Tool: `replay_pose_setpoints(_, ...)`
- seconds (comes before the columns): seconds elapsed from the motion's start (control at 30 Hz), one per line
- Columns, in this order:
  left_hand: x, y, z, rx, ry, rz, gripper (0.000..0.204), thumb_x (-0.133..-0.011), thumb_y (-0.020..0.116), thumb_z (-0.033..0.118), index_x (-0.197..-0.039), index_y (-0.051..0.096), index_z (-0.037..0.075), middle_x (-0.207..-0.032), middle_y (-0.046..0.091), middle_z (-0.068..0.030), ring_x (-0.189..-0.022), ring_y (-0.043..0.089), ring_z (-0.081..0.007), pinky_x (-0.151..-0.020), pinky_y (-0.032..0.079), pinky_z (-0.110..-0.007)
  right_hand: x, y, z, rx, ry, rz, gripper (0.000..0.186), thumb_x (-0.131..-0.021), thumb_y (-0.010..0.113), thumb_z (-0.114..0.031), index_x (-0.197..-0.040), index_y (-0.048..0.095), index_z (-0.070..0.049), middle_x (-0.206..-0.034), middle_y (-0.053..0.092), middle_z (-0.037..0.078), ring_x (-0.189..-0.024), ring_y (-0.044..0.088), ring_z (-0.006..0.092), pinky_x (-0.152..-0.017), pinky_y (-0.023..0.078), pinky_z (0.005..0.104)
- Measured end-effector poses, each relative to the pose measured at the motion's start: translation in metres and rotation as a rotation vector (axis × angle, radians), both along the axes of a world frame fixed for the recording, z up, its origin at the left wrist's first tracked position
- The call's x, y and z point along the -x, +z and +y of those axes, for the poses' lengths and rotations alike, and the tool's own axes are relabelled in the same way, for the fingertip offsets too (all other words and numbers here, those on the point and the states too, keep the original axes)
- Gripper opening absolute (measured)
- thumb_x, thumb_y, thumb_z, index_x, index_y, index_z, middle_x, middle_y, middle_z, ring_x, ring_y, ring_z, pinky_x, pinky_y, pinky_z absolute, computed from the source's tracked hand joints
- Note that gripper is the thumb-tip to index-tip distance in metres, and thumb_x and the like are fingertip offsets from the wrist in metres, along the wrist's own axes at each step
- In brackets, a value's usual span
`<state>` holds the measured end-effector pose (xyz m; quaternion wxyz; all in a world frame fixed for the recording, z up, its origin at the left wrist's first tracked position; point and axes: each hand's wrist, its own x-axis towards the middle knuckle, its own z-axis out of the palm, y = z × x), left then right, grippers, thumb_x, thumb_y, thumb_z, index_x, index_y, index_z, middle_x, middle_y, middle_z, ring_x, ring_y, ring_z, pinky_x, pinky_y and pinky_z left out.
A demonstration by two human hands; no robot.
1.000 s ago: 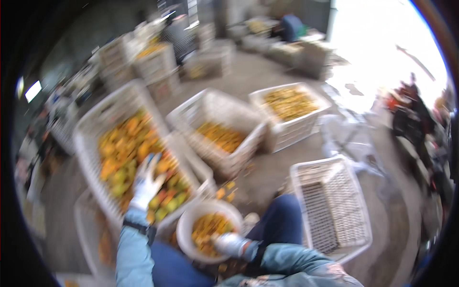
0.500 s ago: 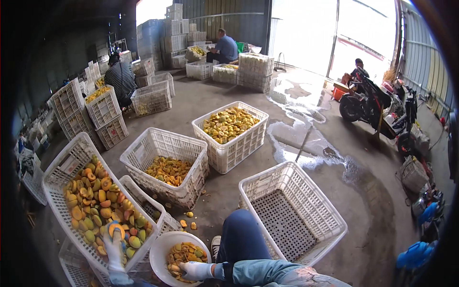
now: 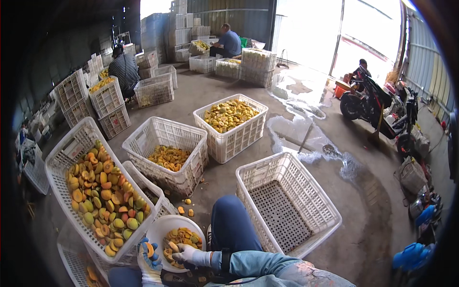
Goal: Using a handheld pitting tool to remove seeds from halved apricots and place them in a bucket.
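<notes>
My left hand (image 3: 150,262), in a white and blue glove, is closed around an orange peach half (image 3: 150,249) at the left rim of a white bowl (image 3: 158,228). My right hand (image 3: 192,256), in a pale glove, is over the bowl with its fingers closed. A short tan end shows at its fingertips; its kind I cannot make out. Cut yellow-orange fruit pieces (image 3: 184,236) lie in the bowl. To the left, a tilted white crate (image 3: 60,168) holds many halved peaches (image 3: 103,191), some with red or green skin.
A white crate (image 3: 313,191) with a perforated bottom stands right of my knee. Ahead are two crates of cut fruit (image 3: 231,116) (image 3: 168,159). Scraps lie on the floor near the bowl. Water (image 3: 299,129) spreads toward the doorway. Motorbikes (image 3: 368,107) stand right; people (image 3: 229,42) sit farther back.
My left hand has come from the tilted crate to the bowl's edge with a peach half. My right hand has lifted slightly from the pieces in the bowl. The view has shifted a little.
</notes>
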<state>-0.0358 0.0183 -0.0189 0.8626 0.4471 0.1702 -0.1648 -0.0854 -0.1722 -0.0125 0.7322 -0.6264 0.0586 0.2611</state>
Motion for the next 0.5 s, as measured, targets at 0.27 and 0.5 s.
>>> replay_pose_setpoints(0.27, -0.012, -0.045, -0.006, -0.201, 0.062, -0.341, 0.063, -0.087, 0.031, 0.064, -0.102, 0.059, 0.010, -0.064, 0.055, 0.0007, -0.041, 0.041, -0.0071, -0.034, 0.031, -0.020, -0.002, -0.071, 0.020, -0.031, -0.154, -0.272, 0.028, -0.094, 0.041, -0.013, -0.119, 0.049, -0.003, -0.109, 0.057, 0.010, -0.102, 0.053, 0.0194, -0.088, 0.045, 0.0290)
replay_pose_setpoints(0.5, -0.006, -0.005, -0.014, -0.104, 0.027, -0.101, 0.070, -0.087, 0.024, 0.066, -0.103, 0.057, 0.006, -0.074, 0.064, -0.0079, -0.042, 0.044, -0.0063, -0.035, 0.031, -0.016, 0.013, 0.010, 0.021, 0.522, 0.040, -0.431, 0.048, -0.081, 0.064, -0.022, -0.115, 0.046, 0.005, -0.097, 0.060, 0.022, -0.093, 0.060, 0.0299, -0.078, 0.047, 0.0352)
